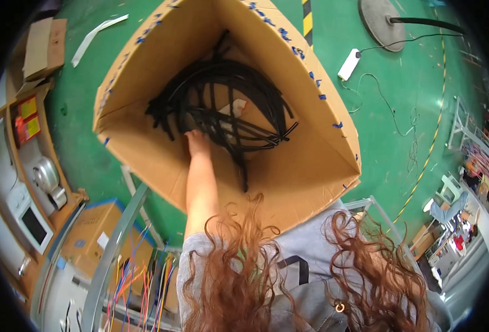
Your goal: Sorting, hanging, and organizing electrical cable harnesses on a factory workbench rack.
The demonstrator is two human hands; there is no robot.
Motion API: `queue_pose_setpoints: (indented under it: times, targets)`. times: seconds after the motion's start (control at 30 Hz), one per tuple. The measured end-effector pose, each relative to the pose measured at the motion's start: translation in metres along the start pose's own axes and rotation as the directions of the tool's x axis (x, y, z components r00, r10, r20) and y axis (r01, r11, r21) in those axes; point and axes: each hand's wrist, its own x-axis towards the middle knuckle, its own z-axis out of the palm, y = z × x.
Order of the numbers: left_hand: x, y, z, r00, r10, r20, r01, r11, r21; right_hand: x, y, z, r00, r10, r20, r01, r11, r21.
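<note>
My left hand (198, 145) reaches down into a deep cardboard box (311, 160), at the near left side of a bundle of black cables (222, 72). Its fingers appear curled around the near cables; their tips are hidden among them. The cables lie on the box bottom in a loose ring, with several lengths crossing the middle and loose ends sticking out. A small white and red scrap (234, 108) shows between them. Blue marks dot the box rim. My right hand is not in view.
Left stand a shelf (67, 216) with devices, another cardboard box (92, 229) and coloured wires (139, 288) by a metal frame. On the green floor lie a white power strip (349, 64) with its cord, a round stand base (382, 25) and a white strip (95, 37).
</note>
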Motion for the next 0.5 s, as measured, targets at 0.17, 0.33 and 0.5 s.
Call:
queue_pose_setpoints:
  times: [0.17,0.33,0.5]
  targets:
    - [0.042,-0.016,0.026,0.924,-0.119,0.363,0.108,0.993,0.050,0.035,0.039,-0.030,0.968,0.173,-0.184,-0.076,0.894,0.441]
    - [-0.009,-0.010,0.008,0.989,0.077,0.128,-0.076,0.997,-0.014,0.012,0.028,-0.008,0.999,-0.027,-0.046,0.044,0.895,0.444]
    - [-0.120,-0.003,-0.142,0.706,0.187,-0.683,-0.514,0.798,-0.313,-0.085,-0.070,0.057,0.987,0.038,-0.157,-0.087,0.944,-0.318]
